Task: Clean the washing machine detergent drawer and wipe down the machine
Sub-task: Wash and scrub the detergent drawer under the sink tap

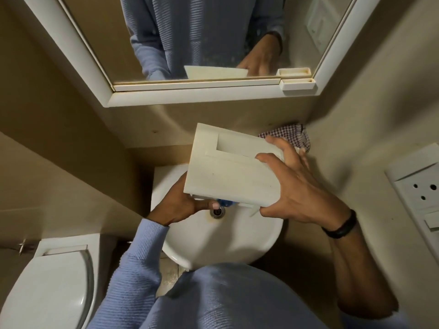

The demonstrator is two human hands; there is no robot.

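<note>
I hold the white detergent drawer [234, 167] over the round white sink [213, 238], its flat front panel facing me. My right hand [294, 186] grips its right side, fingers curled over the top edge and thumb under the bottom. My left hand [183, 205] holds the drawer's lower left corner from beneath, fingers curled under it. A small blue part [225, 202] shows under the drawer's bottom edge, above the drain [217, 212]. The drawer's inside is hidden from me.
A checked cloth [292, 136] lies in the back right corner behind the sink. A mirror [190, 43] with a white frame hangs above. A toilet [52, 281] stands at the lower left. A wall socket panel [420, 193] is on the right wall.
</note>
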